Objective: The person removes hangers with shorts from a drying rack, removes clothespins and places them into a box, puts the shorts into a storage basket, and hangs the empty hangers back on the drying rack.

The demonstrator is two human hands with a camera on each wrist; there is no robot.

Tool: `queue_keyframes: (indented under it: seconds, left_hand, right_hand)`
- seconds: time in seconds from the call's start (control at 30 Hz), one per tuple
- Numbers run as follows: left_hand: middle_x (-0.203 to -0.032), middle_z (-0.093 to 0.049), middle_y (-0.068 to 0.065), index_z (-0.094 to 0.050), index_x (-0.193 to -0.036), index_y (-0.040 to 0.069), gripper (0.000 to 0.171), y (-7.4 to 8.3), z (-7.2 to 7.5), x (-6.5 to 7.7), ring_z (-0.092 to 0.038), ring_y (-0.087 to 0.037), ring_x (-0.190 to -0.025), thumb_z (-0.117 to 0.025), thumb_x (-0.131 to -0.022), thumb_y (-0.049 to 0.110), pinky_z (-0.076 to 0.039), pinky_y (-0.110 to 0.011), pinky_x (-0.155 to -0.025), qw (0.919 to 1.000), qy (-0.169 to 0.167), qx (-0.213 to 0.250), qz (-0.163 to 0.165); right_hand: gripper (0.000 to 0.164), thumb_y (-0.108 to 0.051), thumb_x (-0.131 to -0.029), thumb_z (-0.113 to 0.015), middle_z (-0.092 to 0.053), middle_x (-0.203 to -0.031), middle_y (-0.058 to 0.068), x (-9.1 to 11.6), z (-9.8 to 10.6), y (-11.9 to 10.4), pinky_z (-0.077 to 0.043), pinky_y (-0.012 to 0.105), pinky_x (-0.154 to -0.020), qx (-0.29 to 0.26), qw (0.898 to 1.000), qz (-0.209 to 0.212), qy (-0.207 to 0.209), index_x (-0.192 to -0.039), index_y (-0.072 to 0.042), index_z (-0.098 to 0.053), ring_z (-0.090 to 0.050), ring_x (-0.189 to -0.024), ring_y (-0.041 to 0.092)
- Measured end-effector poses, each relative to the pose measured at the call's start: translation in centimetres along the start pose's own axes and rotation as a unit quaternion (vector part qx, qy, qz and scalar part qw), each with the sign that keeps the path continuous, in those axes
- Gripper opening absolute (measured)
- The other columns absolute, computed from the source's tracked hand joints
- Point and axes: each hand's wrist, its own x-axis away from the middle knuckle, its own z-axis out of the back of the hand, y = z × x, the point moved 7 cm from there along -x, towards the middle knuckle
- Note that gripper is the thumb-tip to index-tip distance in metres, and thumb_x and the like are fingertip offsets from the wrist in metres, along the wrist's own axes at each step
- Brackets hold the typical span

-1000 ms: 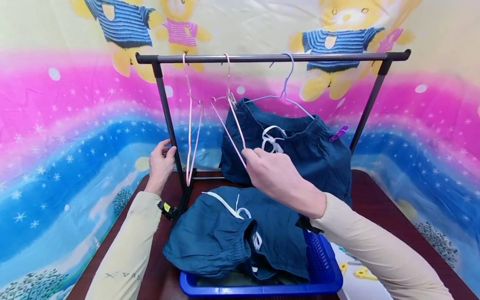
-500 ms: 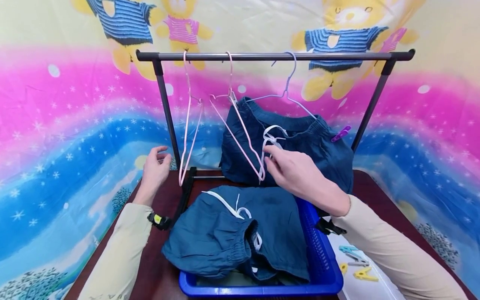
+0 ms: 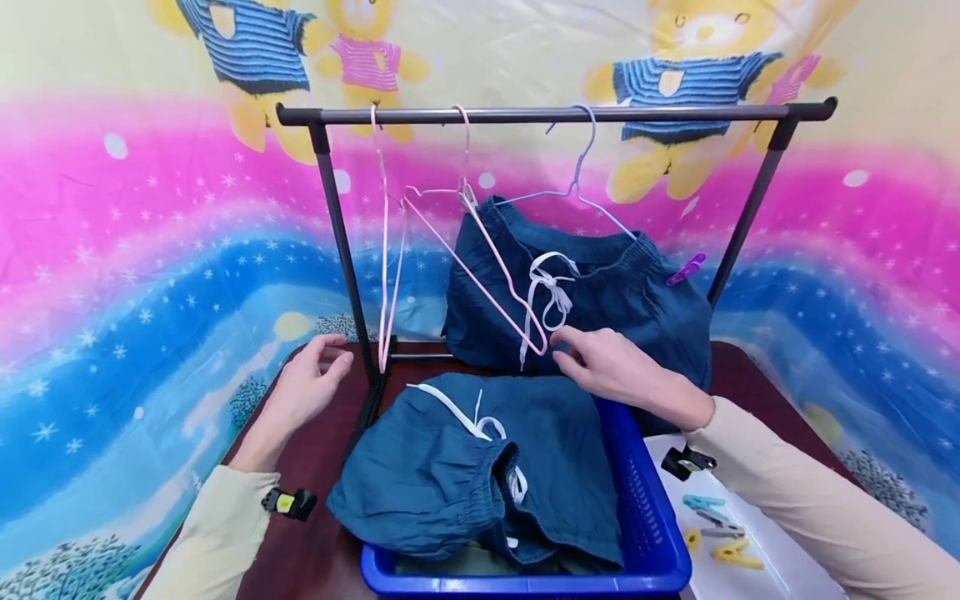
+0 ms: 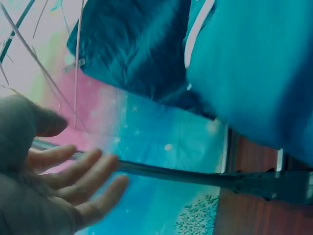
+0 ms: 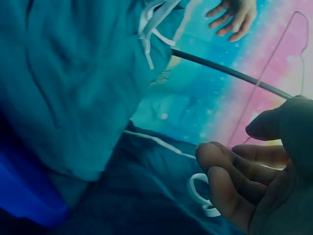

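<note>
In the head view, my left hand (image 3: 306, 385) is in the air left of the rack's left post, fingers loosely bent around nothing. My right hand (image 3: 617, 367) hovers just right of the lower corner of a pink hanger (image 3: 491, 287), its fingers relaxed and apart from it as far as I can see. Another pink hanger (image 3: 386, 267) hangs to the left. Behind the right hand, dark blue shorts (image 3: 652, 308) with a white drawstring hang from a lilac hanger (image 3: 576, 179). More blue shorts (image 3: 420, 483) lie over a blue basket (image 3: 652, 500) in front.
A black metal clothes rack (image 3: 517, 115) stands on the dark red table (image 3: 318, 533). A purple clothespin (image 3: 686, 269) is on the right edge of the hanging shorts. At the right, a white tray (image 3: 780, 550) holds several clothespins, among them a yellow clothespin (image 3: 738, 553).
My right hand has let go of the pink hanger and moved right and down; that hanger has swung rightward. My left hand has left the rack's post and dropped lower.
</note>
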Motion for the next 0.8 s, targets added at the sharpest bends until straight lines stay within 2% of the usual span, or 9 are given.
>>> queue_keyframes:
  seconds: [0.17, 0.37, 0.53, 0.73, 0.8]
  left_hand:
    - [-0.116, -0.066, -0.015, -0.051, -0.134, 0.010, 0.039, 1.1, -0.1, 1.3, -0.068, -0.028, -0.099, -0.047, -0.104, 0.033, -0.051, -0.035, -0.072, 0.9987, 0.041, -0.007, -0.031]
    - [-0.108, -0.069, -0.010, -0.057, -0.128, 0.012, 0.031, 2.1, -1.2, 2.6, -0.068, -0.021, -0.092, -0.051, -0.102, 0.028, -0.050, -0.033, -0.075, 0.9982, 0.037, -0.010, -0.047]
    - [-0.108, -0.068, -0.008, -0.056, -0.128, 0.012, 0.030, 2.2, -2.7, 3.4, -0.068, -0.020, -0.091, -0.053, -0.102, 0.025, -0.052, -0.035, -0.076, 0.9984, 0.011, -0.017, -0.052]
    - [-0.114, -0.066, -0.015, -0.050, -0.132, 0.005, 0.039, 1.7, -4.8, 4.2, -0.068, -0.023, -0.097, -0.058, -0.099, 0.024, -0.055, -0.037, -0.078, 0.9958, -0.058, -0.044, -0.055]
    - [-0.113, -0.066, -0.015, -0.049, -0.131, 0.003, 0.043, 1.3, -5.2, 4.5, -0.067, -0.022, -0.095, -0.061, -0.098, 0.027, -0.056, -0.038, -0.078, 0.9941, -0.076, -0.062, -0.047]
  right_hand:
    - [0.022, -0.020, -0.098, -0.058, -0.057, -0.065, -0.007, -0.2, -0.8, 0.8, -0.041, 0.023, -0.048, -0.014, 1.000, 0.002, -0.015, -0.117, -0.011, -0.064, -0.048, -0.050, 0.003]
    - [0.023, -0.020, -0.098, -0.057, -0.054, -0.063, -0.007, -0.2, -2.3, 2.0, -0.040, 0.023, -0.046, -0.021, 0.999, -0.011, -0.041, -0.118, -0.011, -0.063, -0.049, -0.050, 0.004]
    - [0.022, -0.018, -0.098, -0.058, -0.054, -0.065, -0.006, 0.3, -3.5, 2.9, -0.042, 0.022, -0.048, -0.027, 0.998, -0.011, -0.061, -0.118, -0.010, -0.063, -0.050, -0.051, 0.004]
    - [0.024, -0.013, -0.097, -0.059, -0.051, -0.064, -0.006, 1.0, -5.0, 3.7, -0.043, 0.021, -0.048, -0.036, 0.994, 0.002, -0.100, -0.119, -0.003, -0.060, -0.049, -0.050, 0.003]
    - [0.027, -0.014, -0.098, -0.058, -0.050, -0.063, -0.006, 1.2, -5.4, 3.9, -0.043, 0.020, -0.046, -0.037, 0.992, -0.007, -0.119, -0.122, -0.001, -0.059, -0.050, -0.047, 0.003]
